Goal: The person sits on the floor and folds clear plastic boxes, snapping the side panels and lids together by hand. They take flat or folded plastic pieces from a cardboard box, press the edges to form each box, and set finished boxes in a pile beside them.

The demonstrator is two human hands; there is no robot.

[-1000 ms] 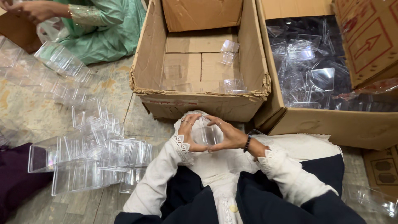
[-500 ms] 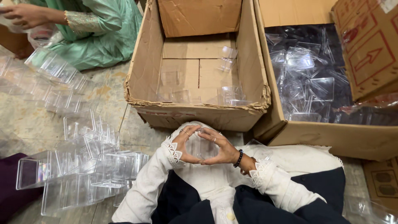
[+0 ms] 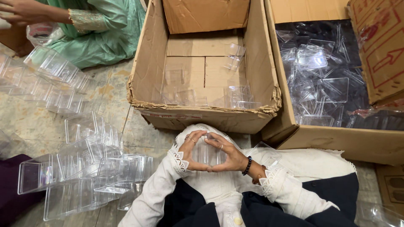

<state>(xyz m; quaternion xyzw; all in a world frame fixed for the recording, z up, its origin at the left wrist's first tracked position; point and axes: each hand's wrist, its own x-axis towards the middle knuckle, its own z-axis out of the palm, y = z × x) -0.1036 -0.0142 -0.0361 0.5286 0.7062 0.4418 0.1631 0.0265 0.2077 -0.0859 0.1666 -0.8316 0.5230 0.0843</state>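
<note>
My left hand [image 3: 191,149] and my right hand [image 3: 227,154] meet over my lap, fingers curled around a small clear plastic box [image 3: 208,154] held between them. The thumbs touch below it. A dark bead bracelet sits on my right wrist. Just beyond my hands stands an open cardboard box [image 3: 147,80] with a few clear plastic boxes [image 3: 235,94] lying on its bottom. Another clear piece [image 3: 265,153] rests on my lap by my right wrist.
Rows of stacked clear boxes [image 3: 84,172] lie on the floor to my left. A second carton [image 3: 336,141] at the right holds several loose clear plastic pieces. Another person in green [image 3: 101,33] sits at the top left, a hand reaching out.
My hands stay together on the clear box, shifting only slightly. The view has tilted a little, so the cartons sit differently in the picture.
</note>
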